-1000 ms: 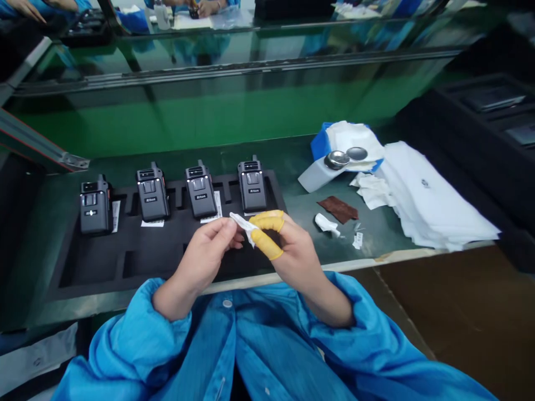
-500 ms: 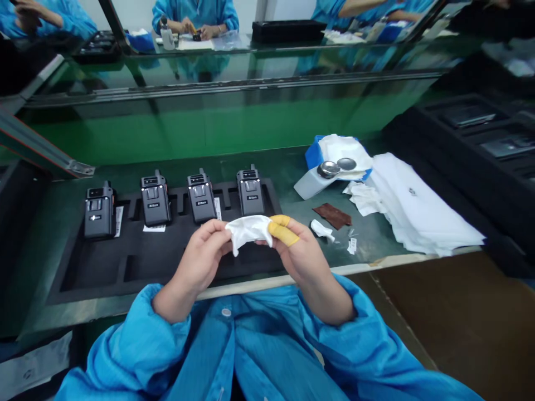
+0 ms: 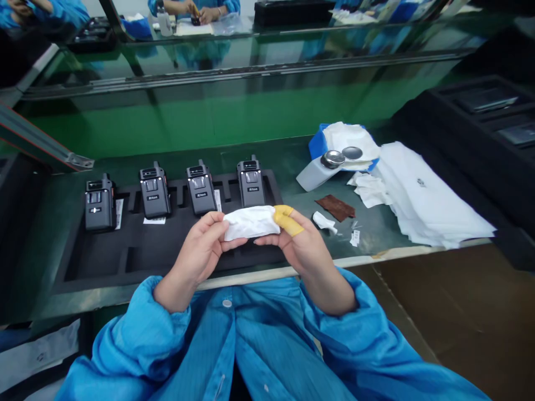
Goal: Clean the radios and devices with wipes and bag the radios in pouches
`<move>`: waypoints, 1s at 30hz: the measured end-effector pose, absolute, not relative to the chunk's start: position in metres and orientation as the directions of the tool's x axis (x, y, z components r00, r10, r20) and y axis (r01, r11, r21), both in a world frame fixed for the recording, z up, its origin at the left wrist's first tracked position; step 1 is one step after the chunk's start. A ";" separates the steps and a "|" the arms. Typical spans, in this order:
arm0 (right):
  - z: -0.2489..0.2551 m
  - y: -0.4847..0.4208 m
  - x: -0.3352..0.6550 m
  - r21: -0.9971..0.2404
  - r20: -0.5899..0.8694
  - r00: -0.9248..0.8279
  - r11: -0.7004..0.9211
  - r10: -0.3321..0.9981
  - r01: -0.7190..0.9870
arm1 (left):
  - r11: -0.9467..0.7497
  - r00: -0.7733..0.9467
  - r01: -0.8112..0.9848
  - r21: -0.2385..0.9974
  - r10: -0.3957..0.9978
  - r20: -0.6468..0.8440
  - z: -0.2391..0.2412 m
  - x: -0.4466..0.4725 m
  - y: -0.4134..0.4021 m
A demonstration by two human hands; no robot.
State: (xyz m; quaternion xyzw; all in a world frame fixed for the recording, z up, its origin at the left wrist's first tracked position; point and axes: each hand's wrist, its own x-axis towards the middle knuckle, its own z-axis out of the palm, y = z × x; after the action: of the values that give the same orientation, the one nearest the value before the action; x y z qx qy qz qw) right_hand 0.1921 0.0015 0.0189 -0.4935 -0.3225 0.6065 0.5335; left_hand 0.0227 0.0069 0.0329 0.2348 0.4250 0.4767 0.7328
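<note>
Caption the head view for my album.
Left hand and right hand hold a white cloth near four handheld radios.

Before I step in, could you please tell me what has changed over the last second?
The white cloth, bunched narrow before, is now spread into a wider strip between the left hand and right hand, which moved slightly apart; both grip it as before. The radios, bottle and brown cloth stayed put.

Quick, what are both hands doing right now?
Left hand: closed, pinching one end of the white cloth.
Right hand: closed, pinching the cloth's other end, with yellow covers on its grip.
</note>
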 end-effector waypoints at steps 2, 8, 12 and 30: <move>0.018 0.000 0.194 -0.992 -0.071 0.212 -0.046 0.975 -0.119 | 0.435 0.159 -0.472 0.767 0.898 -0.411 0.034 0.023 0.007; 0.026 -0.008 0.190 -0.753 0.463 -0.086 0.443 0.882 0.486 | 0.468 0.210 -0.373 0.801 0.884 -0.418 0.040 0.021 0.007; 0.024 -0.007 0.180 -0.886 0.309 -0.006 0.290 0.951 0.363 | 0.443 0.241 -0.361 0.820 0.894 -0.377 0.040 0.019 0.006; 0.018 -0.006 0.171 -0.917 -0.292 -0.120 -0.314 0.949 -0.247 | 0.318 0.094 -0.349 0.882 0.948 -0.305 0.029 0.029 0.004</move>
State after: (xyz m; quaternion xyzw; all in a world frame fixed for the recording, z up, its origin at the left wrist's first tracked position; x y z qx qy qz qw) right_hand 0.1706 -0.0057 0.0176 -0.4800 -0.3653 0.6530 0.4579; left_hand 0.0291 0.0044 0.0287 0.3223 0.4647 0.4870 0.6656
